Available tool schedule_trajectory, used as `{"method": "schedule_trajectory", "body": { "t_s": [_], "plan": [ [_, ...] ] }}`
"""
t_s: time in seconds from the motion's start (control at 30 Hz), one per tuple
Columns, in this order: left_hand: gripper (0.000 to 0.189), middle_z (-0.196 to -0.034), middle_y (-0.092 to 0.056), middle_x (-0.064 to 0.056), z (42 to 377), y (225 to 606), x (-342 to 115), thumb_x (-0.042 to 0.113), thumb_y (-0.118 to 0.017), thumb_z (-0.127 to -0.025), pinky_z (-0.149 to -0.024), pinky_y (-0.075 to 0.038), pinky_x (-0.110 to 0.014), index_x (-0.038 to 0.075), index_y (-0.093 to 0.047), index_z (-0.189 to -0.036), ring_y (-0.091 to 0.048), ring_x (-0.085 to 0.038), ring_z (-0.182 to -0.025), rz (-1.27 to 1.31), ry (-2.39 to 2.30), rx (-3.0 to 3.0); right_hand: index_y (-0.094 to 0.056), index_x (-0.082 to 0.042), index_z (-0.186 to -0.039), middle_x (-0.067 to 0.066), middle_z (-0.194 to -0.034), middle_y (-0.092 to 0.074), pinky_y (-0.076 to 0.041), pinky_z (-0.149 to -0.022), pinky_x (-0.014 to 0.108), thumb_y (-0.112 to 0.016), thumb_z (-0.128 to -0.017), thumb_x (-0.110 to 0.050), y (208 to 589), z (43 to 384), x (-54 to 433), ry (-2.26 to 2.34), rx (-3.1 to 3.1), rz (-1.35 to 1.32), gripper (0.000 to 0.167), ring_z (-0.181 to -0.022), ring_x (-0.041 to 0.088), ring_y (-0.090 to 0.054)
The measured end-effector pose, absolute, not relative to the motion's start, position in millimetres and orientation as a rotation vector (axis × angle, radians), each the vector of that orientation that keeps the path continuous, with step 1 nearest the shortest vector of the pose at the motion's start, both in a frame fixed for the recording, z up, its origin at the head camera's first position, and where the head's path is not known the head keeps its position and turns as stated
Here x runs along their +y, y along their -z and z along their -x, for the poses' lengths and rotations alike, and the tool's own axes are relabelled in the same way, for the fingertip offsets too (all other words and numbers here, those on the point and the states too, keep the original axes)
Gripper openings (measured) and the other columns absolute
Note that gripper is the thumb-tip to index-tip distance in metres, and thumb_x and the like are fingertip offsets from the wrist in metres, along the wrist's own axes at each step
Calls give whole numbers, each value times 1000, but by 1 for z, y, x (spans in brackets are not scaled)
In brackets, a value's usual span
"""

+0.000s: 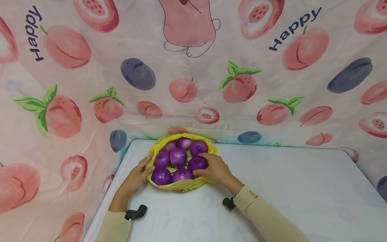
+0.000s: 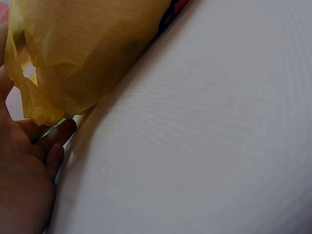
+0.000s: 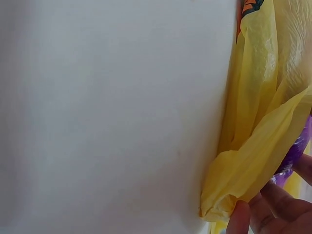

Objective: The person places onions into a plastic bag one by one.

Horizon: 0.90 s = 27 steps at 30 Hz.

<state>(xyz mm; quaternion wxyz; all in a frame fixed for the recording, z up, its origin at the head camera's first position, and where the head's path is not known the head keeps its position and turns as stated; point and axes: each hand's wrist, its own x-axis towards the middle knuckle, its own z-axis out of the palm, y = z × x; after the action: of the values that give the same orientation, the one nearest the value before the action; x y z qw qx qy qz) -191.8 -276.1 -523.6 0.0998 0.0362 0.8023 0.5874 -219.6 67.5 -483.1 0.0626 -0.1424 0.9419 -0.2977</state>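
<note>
A yellow plastic bag stands on the table with its mouth spread wide. Inside it lie several glossy purple onions. At the bag's left rim is my left hand, holding the edge with the thumb over the rim and fingers along the outside. My right hand reaches over the right rim and grips the rightmost front onion between thumb and fingers. In the right wrist view, purple skin shows behind the bag's edge. Bag film hangs close to the left fingers in the left wrist view.
The white table extends to the right of the bag. Behind and to the left hangs a pink cloth printed with fruit, meeting the table's back edge near the bag. Black wrist devices sit at both cuffs.
</note>
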Motion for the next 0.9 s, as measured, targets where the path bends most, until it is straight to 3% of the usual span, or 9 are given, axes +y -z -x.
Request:
{"method": "schedule_trajectory", "body": {
  "t_s": [0.43, 0.9],
  "plan": [
    [63, -173, -13, -6, 191, 522, -275, 39, -60, -103, -127, -8, -61, 41, -31, -159, -4, -37, -160, -95, -1719, 2381, -62, -20, -140, 9, -136, -66, -54, -103, 50, -86, -77, -52, 475, 219, 73, 933, 2841, 418, 74, -122, 30, -62],
    [64, -172, -14, -4, 191, 525, -275, 41, -61, -102, -127, -9, -62, 46, -31, -158, -5, -36, -160, -97, -1710, 2389, -65, -19, -138, 10, -124, -71, -58, -76, 33, -86, -80, -47, 461, 216, 96, 1055, 2811, 414, 68, -91, 20, -64]
  ]
}}
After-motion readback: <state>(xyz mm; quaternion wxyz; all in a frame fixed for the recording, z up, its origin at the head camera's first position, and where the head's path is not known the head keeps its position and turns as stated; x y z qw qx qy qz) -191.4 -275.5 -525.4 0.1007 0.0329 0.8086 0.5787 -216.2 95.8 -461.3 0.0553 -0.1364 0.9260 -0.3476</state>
